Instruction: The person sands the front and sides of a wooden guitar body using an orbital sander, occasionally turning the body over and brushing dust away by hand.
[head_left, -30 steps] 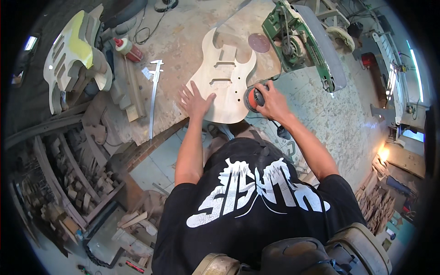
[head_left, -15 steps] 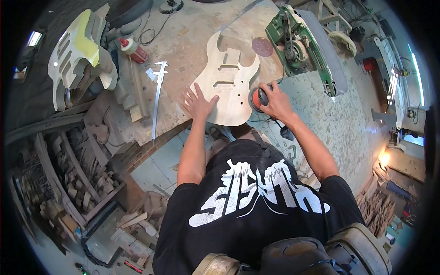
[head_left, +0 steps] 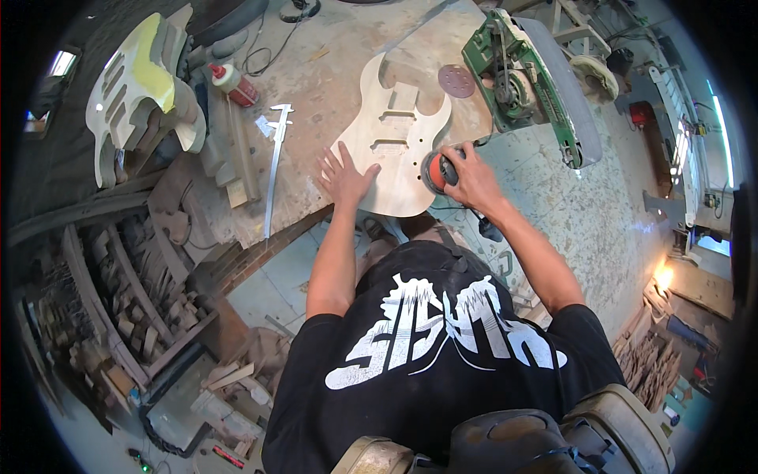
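A pale wooden electric guitar body (head_left: 388, 180) lies on the workbench, its two pointed horns facing away from me. Pocket cutouts and several small holes show in its face. My left hand (head_left: 347, 178) rests flat on the body's left edge, fingers spread. At the opposite edge, my right hand (head_left: 472, 178) is wrapped round an orange-and-black orbital sander (head_left: 437, 171). The sander's pad overlaps the rim of the body near the small holes; its exact contact is hidden by the tool.
On the bench (head_left: 316, 87) lie a caliper (head_left: 276, 162), a red-and-white glue bottle (head_left: 235, 84) and a round sanding disc (head_left: 455, 80). A green belt sander (head_left: 517, 83) stands at the far right. Other guitar bodies (head_left: 134, 87) are at the left, above wood offcuts (head_left: 150, 316).
The sander, in my right hand, has moved slightly left, further over the guitar body's right edge. My left hand stays flat on the wood.
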Available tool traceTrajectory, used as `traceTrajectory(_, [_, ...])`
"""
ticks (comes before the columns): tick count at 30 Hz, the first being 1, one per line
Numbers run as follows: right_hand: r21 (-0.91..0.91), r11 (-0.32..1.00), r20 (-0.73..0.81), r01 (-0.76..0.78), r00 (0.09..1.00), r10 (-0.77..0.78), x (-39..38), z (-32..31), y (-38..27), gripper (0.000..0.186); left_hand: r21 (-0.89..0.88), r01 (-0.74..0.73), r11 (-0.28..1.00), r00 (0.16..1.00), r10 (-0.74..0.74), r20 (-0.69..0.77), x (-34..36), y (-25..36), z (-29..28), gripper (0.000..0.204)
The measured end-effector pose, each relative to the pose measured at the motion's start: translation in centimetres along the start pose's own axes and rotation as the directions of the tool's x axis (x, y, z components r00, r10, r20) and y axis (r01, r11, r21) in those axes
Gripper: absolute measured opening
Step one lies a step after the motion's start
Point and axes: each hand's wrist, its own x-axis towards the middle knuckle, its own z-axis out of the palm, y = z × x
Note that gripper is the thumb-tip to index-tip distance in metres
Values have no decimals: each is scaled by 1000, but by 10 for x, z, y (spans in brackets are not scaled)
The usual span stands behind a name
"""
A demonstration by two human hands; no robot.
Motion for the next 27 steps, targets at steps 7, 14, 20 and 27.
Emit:
traceTrajectory(7, [0,990,-204,-143,969,140,28,-4,45,72,-8,-8,1000,1000,8,-24,-1,4,-5,121])
traceTrajectory(14, [137,922,-175,-363,907,383,7,-27,57,82,-7,2,1000,1000,-2,-23,-1,1,-2,122])
traceTrajectory(20, [72,903,-107,-424,896,430,-18,-22,66,74,-30,-1,1000,1000,1,-9,-1,-1,-1,123])
traceTrajectory(27, [18,893,-40,-451,892,451,-34,-21,69,74,-12,2,1000,1000,-2,1,-2,1,-5,123])
